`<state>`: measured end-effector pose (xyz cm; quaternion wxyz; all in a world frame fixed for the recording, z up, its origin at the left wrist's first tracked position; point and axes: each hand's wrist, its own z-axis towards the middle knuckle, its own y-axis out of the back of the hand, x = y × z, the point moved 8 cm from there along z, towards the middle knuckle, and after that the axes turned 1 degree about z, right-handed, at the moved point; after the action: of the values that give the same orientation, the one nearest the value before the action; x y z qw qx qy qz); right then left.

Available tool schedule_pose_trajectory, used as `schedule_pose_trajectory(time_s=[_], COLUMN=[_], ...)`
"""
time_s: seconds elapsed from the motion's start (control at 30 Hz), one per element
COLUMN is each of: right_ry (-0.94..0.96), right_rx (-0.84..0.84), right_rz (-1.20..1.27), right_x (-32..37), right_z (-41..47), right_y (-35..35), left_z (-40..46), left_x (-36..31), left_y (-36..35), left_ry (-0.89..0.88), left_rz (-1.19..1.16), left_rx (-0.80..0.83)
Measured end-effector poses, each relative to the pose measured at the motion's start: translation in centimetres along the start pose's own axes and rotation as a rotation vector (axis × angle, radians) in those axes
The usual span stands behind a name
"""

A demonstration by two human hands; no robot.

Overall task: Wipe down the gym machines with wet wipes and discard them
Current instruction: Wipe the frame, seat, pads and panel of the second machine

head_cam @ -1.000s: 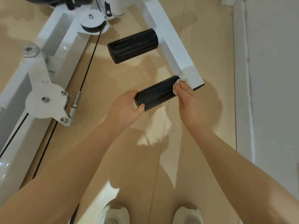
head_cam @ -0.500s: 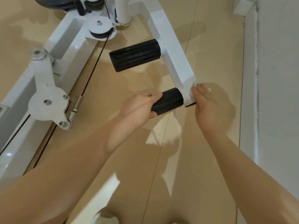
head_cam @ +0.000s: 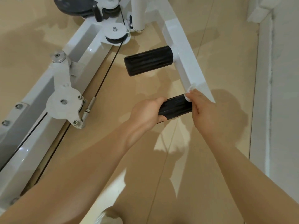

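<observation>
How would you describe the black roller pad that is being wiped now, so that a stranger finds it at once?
Find the white bar slanting down beside the wall; two black roller pads stick out from it to the left. Take the near pad at the bar's lower end. Unlike the free far pad, the left hand grips it and the right hand holds a white wipe against it.

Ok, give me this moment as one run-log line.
left hand: grips near black roller pad | right hand: presses wet wipe at pad's joint with white arm | far pad: untouched
</observation>
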<state>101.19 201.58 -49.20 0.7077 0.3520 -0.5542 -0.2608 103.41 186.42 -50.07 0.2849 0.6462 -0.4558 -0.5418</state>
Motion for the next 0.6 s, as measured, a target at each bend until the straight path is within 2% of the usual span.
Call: schedule_pose_trajectory(time_s=[0.07,0.27,0.4,0.47,0.6], right_ry=[-0.023,-0.022,-0.072,-0.043,0.016], right_rx=[0.011,-0.106,0.022,0.030,-0.066], right_rz=[0.010,0.043,-0.060,-0.086,0.012], right_x=[-0.5,1.2,1.8,1.9,2.2], right_z=[-1.0,0.8,2.6,1.4,-1.7], right_y=[-0.8,-0.3,-1.5,-1.5,-0.6], left_z=[-0.1,-0.3,-0.3,-0.4,-1.0], left_x=[0.0,0.2,0.1,0.2,0.4], left_y=[0.2,-0.1,-0.2,-0.3,-0.7], left_ry=[-0.003,-0.008,-0.003,-0.006,-0.046], left_rz=[0.002,0.015,0.023,0.060,0.070], left_rx=[-0.007,-0.050,-0.056,-0.047,0.010])
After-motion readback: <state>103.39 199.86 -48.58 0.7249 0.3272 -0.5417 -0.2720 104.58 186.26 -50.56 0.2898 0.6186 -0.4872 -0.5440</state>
